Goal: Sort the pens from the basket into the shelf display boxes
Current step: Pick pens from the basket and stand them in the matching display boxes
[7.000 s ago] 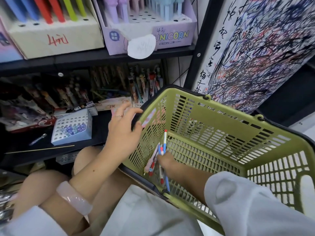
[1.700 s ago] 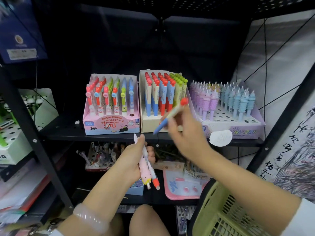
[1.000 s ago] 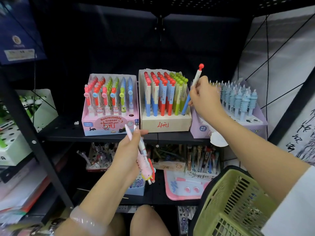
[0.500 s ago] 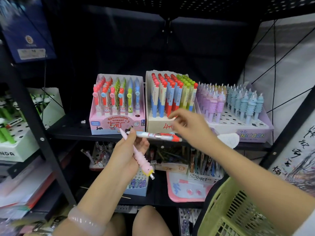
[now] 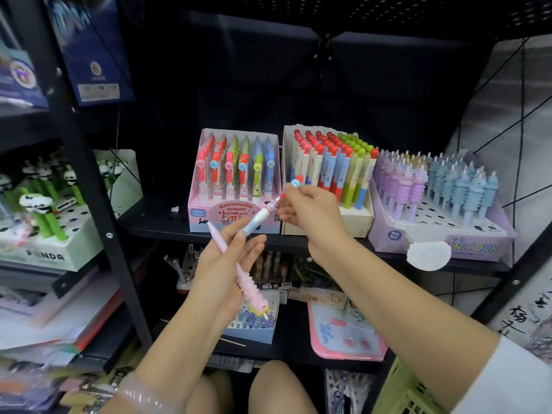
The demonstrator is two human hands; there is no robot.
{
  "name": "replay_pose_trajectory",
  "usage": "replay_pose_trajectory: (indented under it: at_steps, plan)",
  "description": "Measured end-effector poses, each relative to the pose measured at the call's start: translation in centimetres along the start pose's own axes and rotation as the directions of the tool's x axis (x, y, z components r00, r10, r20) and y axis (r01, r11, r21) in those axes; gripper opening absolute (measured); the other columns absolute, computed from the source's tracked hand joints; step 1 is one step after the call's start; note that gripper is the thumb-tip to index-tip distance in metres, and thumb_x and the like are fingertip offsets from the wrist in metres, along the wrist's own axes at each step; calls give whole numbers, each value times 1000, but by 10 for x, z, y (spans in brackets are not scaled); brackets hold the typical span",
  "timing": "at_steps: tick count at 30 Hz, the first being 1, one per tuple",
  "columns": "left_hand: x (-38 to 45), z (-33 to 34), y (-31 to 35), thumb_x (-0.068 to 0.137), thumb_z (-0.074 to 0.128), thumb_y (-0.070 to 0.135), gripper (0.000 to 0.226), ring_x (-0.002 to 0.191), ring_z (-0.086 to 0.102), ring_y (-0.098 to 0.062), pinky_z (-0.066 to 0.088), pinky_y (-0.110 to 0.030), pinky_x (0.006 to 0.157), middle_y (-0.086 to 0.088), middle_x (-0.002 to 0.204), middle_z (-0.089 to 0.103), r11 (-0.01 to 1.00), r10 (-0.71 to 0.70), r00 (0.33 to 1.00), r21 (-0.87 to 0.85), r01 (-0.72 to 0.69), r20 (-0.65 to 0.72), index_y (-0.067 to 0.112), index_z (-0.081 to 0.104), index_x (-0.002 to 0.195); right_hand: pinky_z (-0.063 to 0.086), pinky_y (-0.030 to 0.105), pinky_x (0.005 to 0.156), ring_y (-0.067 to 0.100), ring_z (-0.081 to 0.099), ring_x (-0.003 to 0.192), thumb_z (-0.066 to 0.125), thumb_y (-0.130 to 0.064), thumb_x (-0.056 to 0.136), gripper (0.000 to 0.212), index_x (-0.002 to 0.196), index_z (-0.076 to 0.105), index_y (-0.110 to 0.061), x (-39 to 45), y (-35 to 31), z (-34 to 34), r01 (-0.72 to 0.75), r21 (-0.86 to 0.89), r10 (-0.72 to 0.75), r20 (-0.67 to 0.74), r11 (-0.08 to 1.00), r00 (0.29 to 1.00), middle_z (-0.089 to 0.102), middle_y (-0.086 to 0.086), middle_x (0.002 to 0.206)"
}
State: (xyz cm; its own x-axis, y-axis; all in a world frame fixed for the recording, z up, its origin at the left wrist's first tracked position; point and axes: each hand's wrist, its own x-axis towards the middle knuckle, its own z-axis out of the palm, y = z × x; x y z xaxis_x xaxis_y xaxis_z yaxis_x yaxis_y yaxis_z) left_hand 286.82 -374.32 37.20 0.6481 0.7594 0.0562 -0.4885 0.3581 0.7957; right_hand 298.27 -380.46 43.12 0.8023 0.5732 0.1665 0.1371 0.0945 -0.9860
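My left hand grips a pink unicorn pen that slants down to the right below the shelf edge. My right hand pinches the upper end of a white and blue pen with a red and blue top. That pen's lower blue tip lies at my left fingertips. Both hands hover in front of the pink retractable-eraser display box and the cream display box of red and green capped pens. A purple unicorn display box stands to the right. The green basket shows at the bottom right corner.
A black shelf post rises on the left, with a panda pen box beyond it. The lower shelf holds a small blue box of beads, a pink tray and more pen stock. My knees are below.
After the red-topped pen went into the cream box, my right hand came back to my left hand. It has tilted the white and blue pen from flat to pointing up at the pink box.
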Motion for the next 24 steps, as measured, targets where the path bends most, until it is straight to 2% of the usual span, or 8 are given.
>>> replay_pose_trajectory:
  at_steps: [3, 6, 9, 11, 14, 18, 21, 24]
  plan:
    - [1, -6, 7, 94, 48, 11, 17, 79, 71, -15, 55, -18, 66, 0, 90, 73, 998, 30, 999, 47, -29, -15, 12, 64, 100, 55, 25, 68, 11, 63, 66, 52, -17, 95, 14, 92, 62, -8, 13, -14, 9, 235, -204, -239, 6, 950, 971, 65, 0, 74]
    - [2, -14, 11, 96, 46, 19, 17, 72, 71, -17, 55, -22, 60, 0, 88, 73, 996, 11, 999, 84, -7, -49, 16, 62, 100, 52, 22, 68, 12, 61, 73, 52, -19, 95, 11, 97, 58, -10, 29, -27, 6, 442, -376, -484, -20, 814, 875, 62, -2, 79]
    - [3, -20, 9, 98, 43, 23, 21, 54, 63, -12, 53, -22, 51, -2, 75, 69, 987, -16, 995, 155, 32, -103, 15, 62, 97, 44, 17, 62, 2, 52, 62, 53, -20, 95, 11, 94, 56, -10, 40, -25, 5, 487, -604, -607, 6, 631, 795, 56, -6, 72]
    - [4, -21, 7, 98, 43, 24, 22, 48, 58, -10, 51, -21, 47, 0, 67, 67, 984, -31, 993, 171, 51, -118, 13, 62, 98, 43, 19, 59, 3, 50, 60, 53, -22, 95, 15, 96, 56, -8, 44, -18, 8, 440, -677, -572, 35, 590, 820, 58, -1, 73]
    - [6, -21, 5, 98, 43, 22, 21, 46, 56, -9, 49, -20, 44, -1, 65, 66, 984, -34, 993, 168, 53, -115, 12, 62, 97, 47, 30, 64, 19, 60, 73, 53, -24, 95, 22, 104, 56, -4, 47, -9, 14, 393, -746, -485, 107, 538, 868, 65, 10, 85]
    - [7, -17, 5, 98, 43, 25, 23, 48, 56, -9, 49, -20, 44, -3, 67, 64, 983, -39, 993, 172, 58, -115, 11, 61, 95, 43, 31, 65, 28, 62, 86, 54, -22, 94, 24, 105, 56, -1, 52, -8, 22, 332, -810, -392, 139, 483, 909, 65, 15, 93]
    - [8, -10, 7, 98, 40, 31, 29, 62, 61, -14, 52, -19, 49, -7, 76, 66, 982, -37, 992, 177, 59, -124, 11, 61, 93, 46, 33, 69, 29, 62, 87, 55, -23, 94, 25, 105, 55, 0, 49, -10, 24, 305, -829, -361, 135, 469, 923, 64, 15, 95]
    - [10, -2, 11, 99, 32, 36, 36, 80, 63, -17, 53, -24, 64, -8, 90, 68, 982, -29, 993, 184, 51, -117, 14, 59, 93, 50, 30, 69, 21, 62, 77, 55, -25, 94, 24, 107, 55, -6, 35, -10, 11, 333, -789, -380, 138, 517, 915, 65, 9, 84]
